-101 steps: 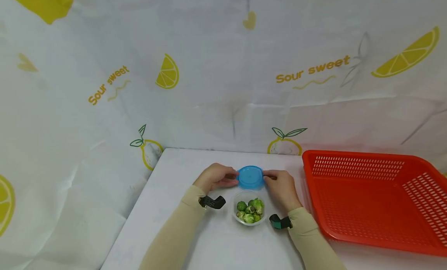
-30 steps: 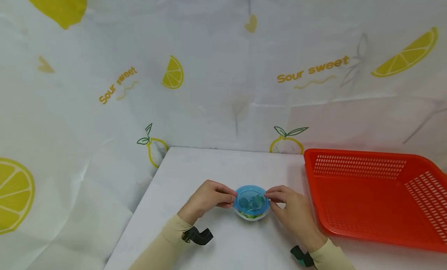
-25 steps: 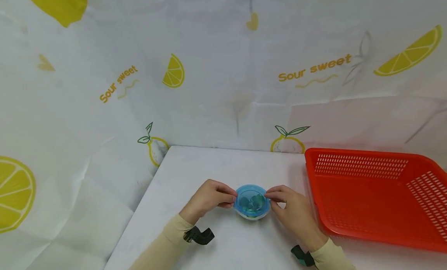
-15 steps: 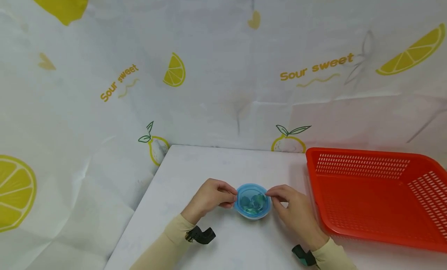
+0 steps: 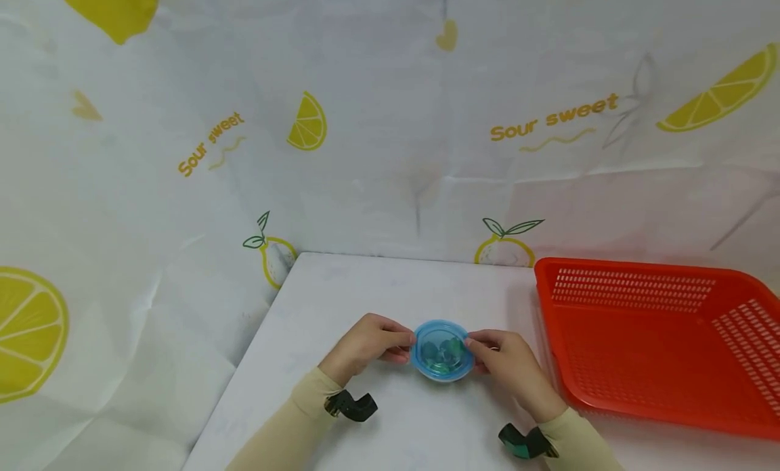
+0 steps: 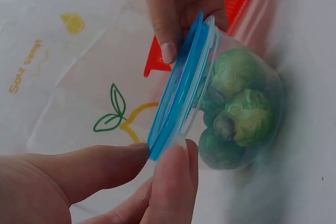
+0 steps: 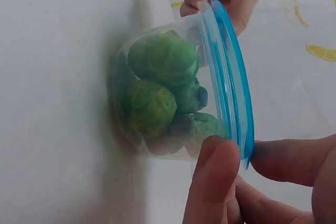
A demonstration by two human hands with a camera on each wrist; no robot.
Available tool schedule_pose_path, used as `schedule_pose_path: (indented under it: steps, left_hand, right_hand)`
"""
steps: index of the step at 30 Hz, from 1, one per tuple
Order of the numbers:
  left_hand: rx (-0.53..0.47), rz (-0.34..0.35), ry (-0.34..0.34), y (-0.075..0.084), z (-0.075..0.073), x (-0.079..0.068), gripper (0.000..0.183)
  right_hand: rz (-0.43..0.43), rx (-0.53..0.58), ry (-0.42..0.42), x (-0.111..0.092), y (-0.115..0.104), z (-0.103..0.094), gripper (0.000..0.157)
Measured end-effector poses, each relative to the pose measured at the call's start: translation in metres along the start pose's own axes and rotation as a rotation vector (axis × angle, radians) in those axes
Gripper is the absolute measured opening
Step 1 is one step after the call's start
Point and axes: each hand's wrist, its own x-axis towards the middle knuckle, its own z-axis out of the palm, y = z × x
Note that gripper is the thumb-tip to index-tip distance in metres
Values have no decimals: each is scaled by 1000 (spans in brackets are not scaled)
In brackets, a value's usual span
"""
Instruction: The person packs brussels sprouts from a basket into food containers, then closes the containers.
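Note:
A clear round plastic container [image 7: 197,30] stands on the table with several Brussels sprouts [image 7: 149,108] inside. Its blue see-through lid [image 5: 441,329] lies across the top. In the left wrist view, a thin gap shows between part of the lid and the rim. At the container's left side, my left hand [image 5: 368,342] pinches the edge of lid and rim, thumb on the lid and fingers beneath. My right hand [image 5: 514,366] pinches the opposite edge, thumb pressing the lid and a finger under the rim.
A red slotted plastic basket [image 5: 646,363] stands on the right, close to my right forearm. The white table [image 5: 353,275] meets a lemon-printed cloth backdrop [image 5: 390,153] at its back and left edges.
Both hands have brought the blue lid from behind the container down onto its top. Within the last half second, my right thumb has moved over the lid and its fingers have gone below the rim.

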Motion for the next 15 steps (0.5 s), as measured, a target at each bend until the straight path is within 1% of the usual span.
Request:
schedule_pose_path:
  steps: [10,15]
  left_hand:
    - [-46,-6,-6,-1,2,3,25]
    - [-56,-17,-10,-2,1,3,25]
  right_hand:
    - [27,109,-22,3,2,0,40]
    - [28,119,-26,4,1,1,39]
